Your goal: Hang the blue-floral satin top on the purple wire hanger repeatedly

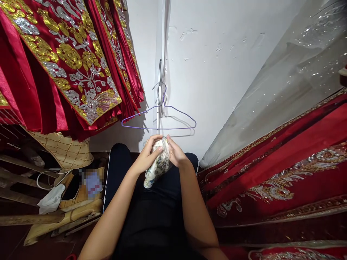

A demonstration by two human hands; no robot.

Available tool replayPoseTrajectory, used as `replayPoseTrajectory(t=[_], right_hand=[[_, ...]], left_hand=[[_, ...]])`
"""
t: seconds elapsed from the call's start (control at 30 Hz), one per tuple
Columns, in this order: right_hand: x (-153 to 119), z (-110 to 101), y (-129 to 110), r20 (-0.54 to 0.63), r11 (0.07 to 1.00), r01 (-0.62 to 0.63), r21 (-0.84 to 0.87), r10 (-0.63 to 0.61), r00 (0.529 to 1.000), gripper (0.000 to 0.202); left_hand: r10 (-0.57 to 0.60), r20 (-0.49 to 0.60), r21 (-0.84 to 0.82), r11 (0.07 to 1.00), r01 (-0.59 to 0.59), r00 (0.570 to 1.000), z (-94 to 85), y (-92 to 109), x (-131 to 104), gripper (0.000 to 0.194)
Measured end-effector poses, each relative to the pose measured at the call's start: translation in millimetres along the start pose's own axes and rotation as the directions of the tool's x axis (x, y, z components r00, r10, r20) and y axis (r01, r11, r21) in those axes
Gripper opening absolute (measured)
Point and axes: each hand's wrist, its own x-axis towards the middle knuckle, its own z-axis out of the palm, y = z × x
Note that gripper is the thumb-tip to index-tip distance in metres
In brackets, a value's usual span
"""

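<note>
Above my lap, a bundled piece of patterned cloth (157, 169), cream with green and blue-grey print, is held between both hands. My left hand (148, 153) grips its left side, with the thumb lying across the top. On the other side, my right hand (175, 151) closes on the cloth's upper right edge, thumb pointing up. What kind of garment or cloth it is cannot be made out, since it is folded up small. Just beyond my fingers, a purple wire hanger (158, 128) hangs bare against the white wall.
Red garments with gold and silver embroidery (73, 54) hang at the left. Red beaded garments (271, 180) and a sheer sparkling white cloth (260, 90) fill the right. A wooden chair (81, 213) at lower left bears a phone (71, 187), a white cable and a crumpled white bag (51, 199).
</note>
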Motion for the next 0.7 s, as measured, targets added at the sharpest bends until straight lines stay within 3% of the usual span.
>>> replayPoseTrajectory(t=[0.07, 0.13, 0.2, 0.27, 0.33, 0.4, 0.53, 0.6, 0.7], right_hand=[[-4, 2, -19, 0.16, 0.999, -0.034, 0.035, 0.028, 0.987, 0.039], [-4, 1, -36, 0.216, 1.0, -0.012, -0.009, 0.014, 0.976, 0.034], [1, -4, -50, 0.156, 0.981, 0.133, -0.14, -0.11, 0.982, 0.026], [14, -9, -56, 0.024, 0.904, 0.305, -0.3, -0.312, 0.95, 0.016], [33, -14, -49, -0.114, 0.811, 0.394, -0.433, -0.483, 0.868, 0.016], [53, -18, -32, -0.193, 0.787, 0.372, -0.493, -0.515, 0.835, 0.026], [82, -27, 8, -0.177, 0.814, 0.175, -0.553, -0.321, 0.931, 0.021], [85, -36, 18, -0.186, 0.79, 0.117, -0.601, -0.281, 0.941, 0.025], [74, -53, 16, -0.204, 0.745, 0.12, -0.657, -0.328, 0.922, 0.031]], left_hand=[[-0.041, -0.002, 0.008, 0.999, 0.041, 0.999, -4.2, -8, -3, 0.046], [-0.138, 0.118, 0.044, 0.99, 0.133, 0.983, -14.1, -19, -9, 0.041], [-0.235, 0.272, 0.14, 0.969, 0.203, 0.933, -30.9, -31, -18, 0.035], [-0.317, 0.323, 0.294, 0.929, 0.224, 0.892, -54.1, -41, -28, 0.029], [-0.386, 0.261, 0.49, 0.843, 0.223, 0.885, -80.6, -47, -36, 0.025], [-0.424, 0.15, 0.684, 0.697, 0.216, 0.893, -105.3, -48, -41, 0.016], [-0.394, 0.026, 0.913, 0.383, 0.138, 0.919, -135.5, -42, -39, 0.014], [-0.372, 0.041, 0.955, 0.286, 0.073, 0.927, -142.8, -37, -33, 0.021], [-0.365, 0.026, 0.981, 0.188, 0.046, 0.93, -152.1, -30, -20, 0.028]])
